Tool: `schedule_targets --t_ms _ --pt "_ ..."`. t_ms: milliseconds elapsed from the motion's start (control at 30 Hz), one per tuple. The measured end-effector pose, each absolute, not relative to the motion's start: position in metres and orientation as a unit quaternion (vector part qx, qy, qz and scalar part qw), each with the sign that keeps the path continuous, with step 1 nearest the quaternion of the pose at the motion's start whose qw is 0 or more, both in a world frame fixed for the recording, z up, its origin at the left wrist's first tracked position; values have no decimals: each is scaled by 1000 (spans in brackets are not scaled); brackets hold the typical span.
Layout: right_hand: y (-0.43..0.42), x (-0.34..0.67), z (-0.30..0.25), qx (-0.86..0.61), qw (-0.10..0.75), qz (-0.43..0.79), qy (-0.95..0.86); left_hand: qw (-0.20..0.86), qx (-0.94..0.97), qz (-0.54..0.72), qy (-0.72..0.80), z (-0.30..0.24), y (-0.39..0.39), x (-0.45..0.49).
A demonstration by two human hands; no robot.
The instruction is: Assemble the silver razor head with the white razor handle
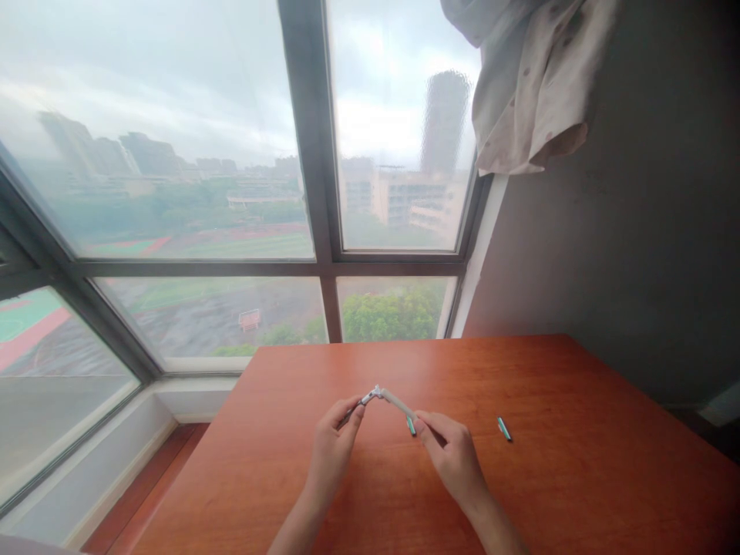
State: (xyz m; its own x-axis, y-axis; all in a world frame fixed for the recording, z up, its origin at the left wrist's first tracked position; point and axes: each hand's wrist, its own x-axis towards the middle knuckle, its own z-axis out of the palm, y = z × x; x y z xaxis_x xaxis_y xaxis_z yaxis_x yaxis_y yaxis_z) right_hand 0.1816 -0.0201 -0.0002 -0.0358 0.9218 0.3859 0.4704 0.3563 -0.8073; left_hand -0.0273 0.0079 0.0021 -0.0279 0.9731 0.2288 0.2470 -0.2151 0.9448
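Above the middle of the table, my left hand [338, 435] pinches a slim silver-and-dark handle [368, 398] between thumb and fingers. Its small metal end points up and to the right. My right hand [449, 445] grips the lower end of a pale grey narrow bar [398, 402]. The bar's upper end meets the metal end, so the two form a shallow peak; whether they are joined I cannot tell. On the table close to my right fingertips lies a small teal-and-dark strip [411, 426], partly behind the bar and hand. A similar teal strip [505, 428] lies farther right.
The reddish-brown wooden table [578, 493] extends under both hands, its far edge near the windows. A grey window frame [324, 268] stands beyond it. A spotted pale cloth [529, 92] hangs at upper right, beside a grey wall [636, 231].
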Motion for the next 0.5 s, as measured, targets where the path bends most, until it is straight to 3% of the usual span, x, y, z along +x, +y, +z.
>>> schedule_targets --t_ms 500 --pt "-18 184 -5 -535 442 219 -686 356 596 507 510 2 8 -27"
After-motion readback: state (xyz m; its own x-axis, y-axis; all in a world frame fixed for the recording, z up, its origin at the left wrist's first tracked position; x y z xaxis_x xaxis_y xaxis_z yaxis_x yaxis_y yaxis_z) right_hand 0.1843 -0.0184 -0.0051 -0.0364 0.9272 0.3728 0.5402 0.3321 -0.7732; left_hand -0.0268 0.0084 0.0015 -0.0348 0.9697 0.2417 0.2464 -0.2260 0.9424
